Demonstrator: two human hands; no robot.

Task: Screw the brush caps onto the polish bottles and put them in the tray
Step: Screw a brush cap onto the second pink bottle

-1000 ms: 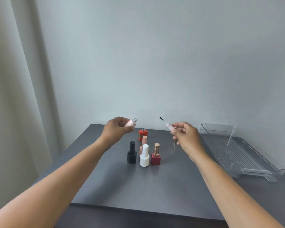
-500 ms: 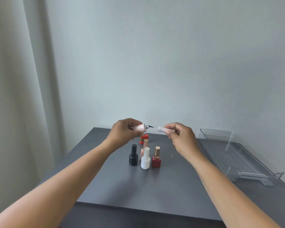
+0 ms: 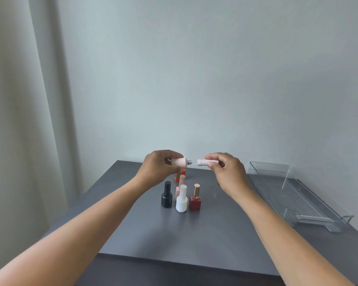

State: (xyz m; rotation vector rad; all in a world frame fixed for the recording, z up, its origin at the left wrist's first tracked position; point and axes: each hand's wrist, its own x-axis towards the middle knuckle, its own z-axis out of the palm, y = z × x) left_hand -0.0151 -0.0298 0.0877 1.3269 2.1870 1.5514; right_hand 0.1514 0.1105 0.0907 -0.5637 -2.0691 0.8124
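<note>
Left hand [image 3: 159,168]: thumb and fingers curled round the pink bottle [image 3: 179,162], held level above the table [image 3: 215,234], neck pointing right. Right hand [image 3: 227,172]: fingertips pinching the cap [image 3: 206,162], open end facing the neck.

Change: a second ago the hands were apart with the brush up in the air. Half a second ago the tip was at the neck. Now the cap has closed in to just beside the neck, with only a small gap left. I judge the brush is mostly inside. Seating and twisting not yet done.

Four capped bottles stand below: black [image 3: 166,196], white [image 3: 181,200], dark red [image 3: 195,198], peach [image 3: 181,182] behind. Tray [image 3: 287,195] well to the right; I see no bottle in it.

Hard to make out: the brush stem in the gap is a faint blur. An orange-red bottle [image 3: 180,176] is half hidden behind my left hand, its top not visible. Something small lies behind my right wrist; I cannot tell what it is.
</note>
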